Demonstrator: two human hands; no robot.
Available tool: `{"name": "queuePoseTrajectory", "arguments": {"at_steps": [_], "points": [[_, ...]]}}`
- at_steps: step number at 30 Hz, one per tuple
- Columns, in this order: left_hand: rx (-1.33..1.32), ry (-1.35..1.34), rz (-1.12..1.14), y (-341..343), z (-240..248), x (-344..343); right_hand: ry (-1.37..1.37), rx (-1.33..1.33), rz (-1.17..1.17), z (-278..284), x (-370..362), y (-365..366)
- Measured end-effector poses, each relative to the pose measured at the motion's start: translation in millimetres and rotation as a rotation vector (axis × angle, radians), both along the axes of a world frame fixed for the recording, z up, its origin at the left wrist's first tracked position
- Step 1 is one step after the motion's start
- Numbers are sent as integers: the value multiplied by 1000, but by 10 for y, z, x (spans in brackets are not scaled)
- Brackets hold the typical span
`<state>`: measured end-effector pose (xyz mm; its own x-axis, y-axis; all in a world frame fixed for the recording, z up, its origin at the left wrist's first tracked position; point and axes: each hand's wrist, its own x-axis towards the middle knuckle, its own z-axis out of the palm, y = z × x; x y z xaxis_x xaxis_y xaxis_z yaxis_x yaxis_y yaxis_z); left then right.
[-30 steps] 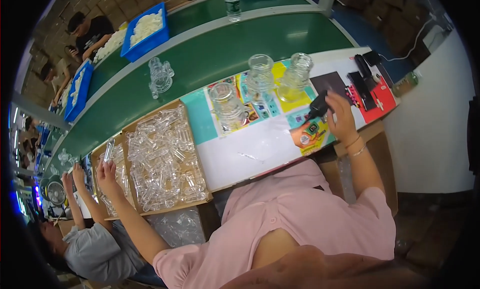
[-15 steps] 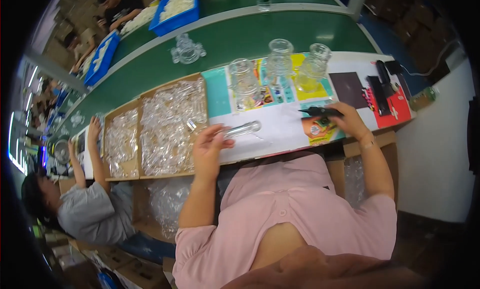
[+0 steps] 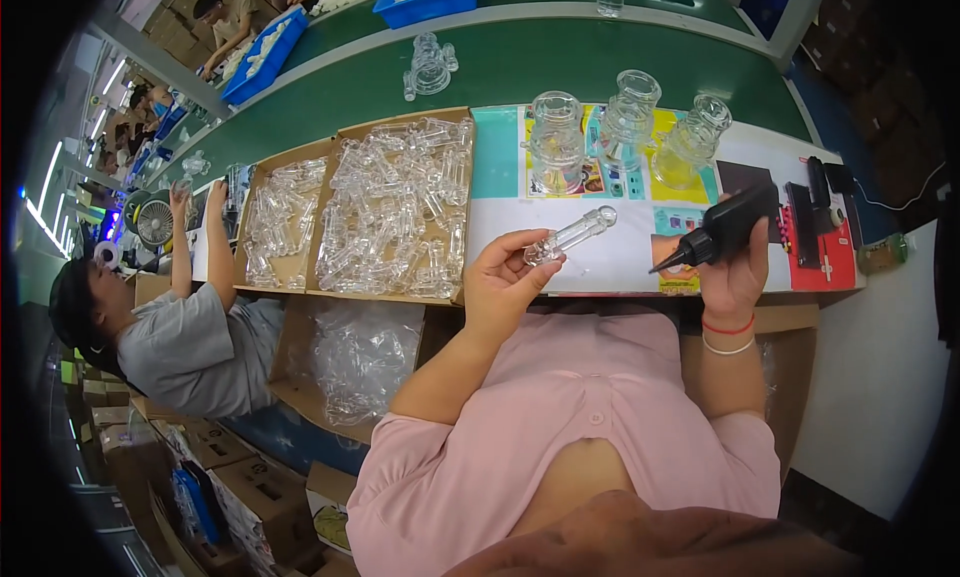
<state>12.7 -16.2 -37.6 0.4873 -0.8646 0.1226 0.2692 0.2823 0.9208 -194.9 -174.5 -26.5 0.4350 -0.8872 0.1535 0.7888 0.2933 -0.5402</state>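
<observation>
My left hand [image 3: 508, 279] pinches a small clear glass tube piece [image 3: 587, 228] by its wider end. The rounded tip of the piece points up and to the right. In my right hand [image 3: 738, 287] is a black squeeze bottle [image 3: 742, 222], tilted so its pointed nozzle aims down and left, a short way from the tube and apart from it. Behind both hands stand three larger clear glass vessels [image 3: 557, 147] on a sheet-covered bench. To the left, a cardboard tray [image 3: 467, 232] holds many small glass pieces like the one I hold.
A second cardboard tray [image 3: 243, 267] of glass parts adjoins the first. Black tools lie on a red sheet [image 3: 838, 265] at right. An open carton [image 3: 290, 352] with plastic bags sits below the bench. At left, a co-worker in a grey shirt [image 3: 195, 352] reaches onto the bench.
The bottle has been lifted and turned, so its body now shows above my right hand. My left hand has tilted the glass piece more upward. The whole view has shifted.
</observation>
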Motion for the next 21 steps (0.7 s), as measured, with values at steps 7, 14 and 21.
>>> {"name": "queuePoseTrajectory", "arguments": {"at_steps": [7,14,21], "points": [[-109,-96,-1,74,41,-135,25,63,-1,455,399,248],[-177,-258,-14,91,108,-181,453,-536,-303,608,433,448],[-179,-251,41,124,86,-185,444,-657,-350,615,408,546]]}}
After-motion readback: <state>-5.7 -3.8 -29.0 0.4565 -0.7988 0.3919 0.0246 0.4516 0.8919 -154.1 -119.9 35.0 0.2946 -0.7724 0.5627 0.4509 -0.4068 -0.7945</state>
